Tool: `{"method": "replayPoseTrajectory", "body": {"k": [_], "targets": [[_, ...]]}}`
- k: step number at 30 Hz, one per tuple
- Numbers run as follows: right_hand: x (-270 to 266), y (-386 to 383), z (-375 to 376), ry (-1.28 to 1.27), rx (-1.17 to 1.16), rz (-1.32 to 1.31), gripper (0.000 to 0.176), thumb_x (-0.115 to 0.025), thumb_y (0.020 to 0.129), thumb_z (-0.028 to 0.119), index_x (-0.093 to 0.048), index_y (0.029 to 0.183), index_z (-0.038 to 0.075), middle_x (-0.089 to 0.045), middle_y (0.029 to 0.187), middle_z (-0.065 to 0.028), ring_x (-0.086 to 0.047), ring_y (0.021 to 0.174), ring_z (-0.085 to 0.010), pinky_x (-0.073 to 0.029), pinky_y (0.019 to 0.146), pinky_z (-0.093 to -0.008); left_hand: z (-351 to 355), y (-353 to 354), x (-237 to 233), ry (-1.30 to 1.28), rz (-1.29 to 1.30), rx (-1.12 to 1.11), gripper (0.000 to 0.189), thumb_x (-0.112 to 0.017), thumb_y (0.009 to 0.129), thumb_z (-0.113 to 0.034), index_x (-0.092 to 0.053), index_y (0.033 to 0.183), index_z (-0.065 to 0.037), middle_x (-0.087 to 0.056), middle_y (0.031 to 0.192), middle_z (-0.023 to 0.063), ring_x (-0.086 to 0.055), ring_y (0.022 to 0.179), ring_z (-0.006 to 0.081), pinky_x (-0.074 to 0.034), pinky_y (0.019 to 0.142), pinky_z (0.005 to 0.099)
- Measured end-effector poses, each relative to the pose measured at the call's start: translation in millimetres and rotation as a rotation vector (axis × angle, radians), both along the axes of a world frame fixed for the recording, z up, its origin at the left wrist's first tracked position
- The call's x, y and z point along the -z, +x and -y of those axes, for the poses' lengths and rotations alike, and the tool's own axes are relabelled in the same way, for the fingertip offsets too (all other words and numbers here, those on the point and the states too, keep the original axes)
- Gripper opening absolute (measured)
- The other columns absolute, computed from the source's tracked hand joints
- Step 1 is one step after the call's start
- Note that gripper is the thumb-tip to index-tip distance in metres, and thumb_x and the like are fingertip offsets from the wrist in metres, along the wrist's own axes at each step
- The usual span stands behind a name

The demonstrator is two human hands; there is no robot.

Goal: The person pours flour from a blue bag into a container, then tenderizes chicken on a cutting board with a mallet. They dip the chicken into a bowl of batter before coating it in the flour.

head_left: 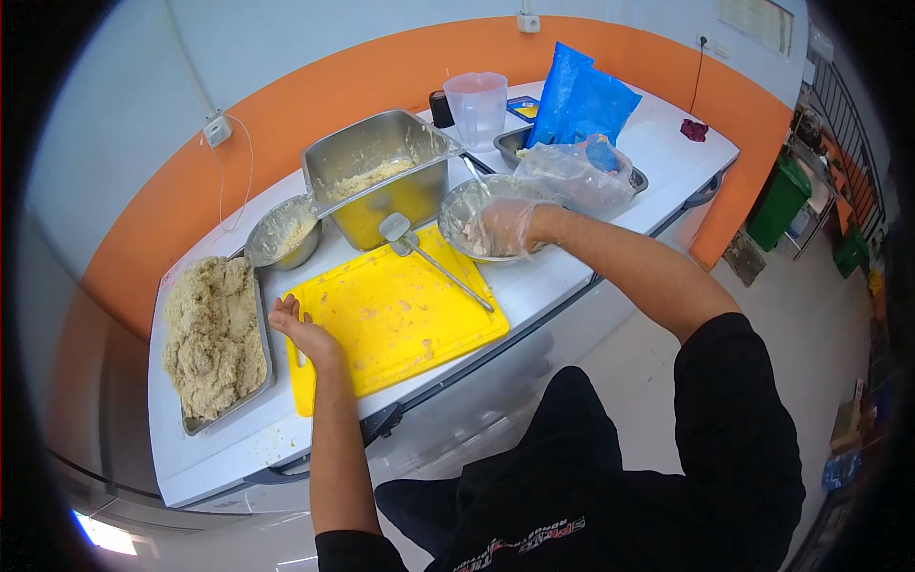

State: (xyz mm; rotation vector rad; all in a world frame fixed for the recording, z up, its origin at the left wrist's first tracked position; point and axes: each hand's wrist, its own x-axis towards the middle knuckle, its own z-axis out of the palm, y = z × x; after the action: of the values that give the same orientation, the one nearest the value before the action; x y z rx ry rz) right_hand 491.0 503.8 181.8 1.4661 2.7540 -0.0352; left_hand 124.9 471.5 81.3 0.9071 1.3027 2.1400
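My right hand [507,227], in a thin see-through plastic glove, reaches down into a metal bowl [454,240] at the far edge of the yellow cutting board. Its fingers are hidden in the pale food there, and a metal spoon or utensil handle [474,173] leans out of the same bowl. My left hand [305,334] is bare and held over the left end of the yellow cutting board [386,319], fingers loosely extended, holding nothing. Bits of food dot the board, and a long-handled metal ladle or scoop [434,259] lies across it.
Left of the board, a tray [264,343] bears a heap of crumbly breading [214,329]. Behind stand a small metal bowl [303,250] and a deep metal pan [362,143] with pale mixture. A plastic jug [477,110], blue bag [577,105] and see-through bag [577,176] are at the back.
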Motion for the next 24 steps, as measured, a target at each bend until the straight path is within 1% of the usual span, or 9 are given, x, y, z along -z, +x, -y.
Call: {"method": "replayPoseTrajectory", "body": {"k": [4,7,10,12,15,18,20,22,24], "targets": [[-32,11,-10,-0.074,0.048,-0.011,0.039,-0.064,0.083,0.042,-0.073,0.086,0.004,-0.070,0.088,-0.0227,-0.065,0.075,-0.0368,-0.052,0.073,-0.0459,2,-1,1,-0.003,-0.026,-0.004,0.070,-0.020,0.103,-0.064,-0.037,0.141,-0.007,-0.048,0.134,0.0135,-0.042,0.128,0.0276,-0.029,0.110,0.0443],[-69,26,-17,0.015,0.038,-0.012,0.040,-0.067,0.082,0.043,-0.074,0.089,0.004,-0.071,0.089,-0.0222,-0.065,0.074,-0.0354,-0.052,0.072,-0.0448,1,-1,1,0.003,-0.022,0.003,0.070,-0.020,0.103,-0.064,-0.037,0.141,-0.007,-0.048,0.135,0.0134,-0.042,0.127,0.0276,-0.029,0.110,0.0437],[-96,34,-14,0.125,0.107,-0.129,0.037,-0.067,0.080,0.041,-0.075,0.088,0.005,-0.071,0.088,-0.0204,-0.065,0.072,-0.0342,-0.051,0.072,-0.0443,0,-1,2,0.009,-0.008,0.006,0.071,-0.020,0.102,-0.065,-0.037,0.141,-0.008,-0.048,0.135,0.0133,-0.041,0.127,0.0276,-0.029,0.111,0.0442],[-113,32,-7,0.200,0.109,-0.088,0.036,-0.069,0.078,0.038,-0.074,0.087,0.003,-0.071,0.085,-0.0197,-0.064,0.071,-0.0337,-0.051,0.070,-0.0445,-1,-2,4,0.012,-0.008,0.007,0.071,-0.020,0.102,-0.065,-0.037,0.141,-0.008,-0.048,0.135,0.0133,-0.041,0.127,0.0276,-0.028,0.111,0.0448],[-126,23,3,0.181,0.110,-0.004,0.034,-0.071,0.073,0.034,-0.074,0.086,0.003,-0.070,0.083,-0.0202,-0.064,0.071,-0.0336,-0.051,0.069,-0.0440,-2,-2,3,0.009,-0.010,0.000,0.071,-0.020,0.102,-0.065,-0.037,0.141,-0.008,-0.047,0.135,0.0136,-0.041,0.127,0.0279,-0.028,0.111,0.0457],[-118,11,5,0.144,0.025,0.115,0.032,-0.066,0.080,0.031,-0.074,0.083,0.001,-0.070,0.088,-0.0230,-0.067,0.076,-0.0348,-0.053,0.072,-0.0446,1,0,1,0.009,-0.010,0.002,0.070,-0.020,0.103,-0.065,-0.037,0.141,-0.008,-0.047,0.136,0.0139,-0.041,0.128,0.0281,-0.028,0.111,0.0466],[-96,-11,11,0.072,0.156,0.217,0.025,-0.069,0.077,0.025,-0.075,0.081,0.001,-0.070,0.085,-0.0238,-0.068,0.076,-0.0350,-0.053,0.071,-0.0442,3,1,-1,0.009,-0.005,0.005,0.069,-0.021,0.103,-0.064,-0.036,0.141,-0.008,-0.046,0.136,0.0137,-0.041,0.128,0.0281,-0.028,0.111,0.0467],[-49,-14,1,0.101,-0.037,0.328,0.030,-0.070,0.076,0.030,-0.075,0.080,0.000,-0.069,0.083,-0.0246,-0.068,0.077,-0.0362,-0.053,0.072,-0.0439,1,-1,2,0.010,-0.009,0.010,0.069,-0.021,0.103,-0.063,-0.036,0.141,-0.008,-0.046,0.136,0.0136,-0.041,0.128,0.0282,-0.028,0.111,0.0468],[-6,-12,-13,0.130,-0.038,0.254,0.036,-0.067,0.078,0.035,-0.074,0.080,-0.001,-0.069,0.084,-0.0248,-0.068,0.078,-0.0368,-0.053,0.072,-0.0443,-1,-2,3,0.019,-0.013,0.014,0.068,-0.021,0.103,-0.063,-0.036,0.142,-0.008,-0.046,0.136,0.0135,-0.040,0.129,0.0284,-0.028,0.111,0.0469]]}}
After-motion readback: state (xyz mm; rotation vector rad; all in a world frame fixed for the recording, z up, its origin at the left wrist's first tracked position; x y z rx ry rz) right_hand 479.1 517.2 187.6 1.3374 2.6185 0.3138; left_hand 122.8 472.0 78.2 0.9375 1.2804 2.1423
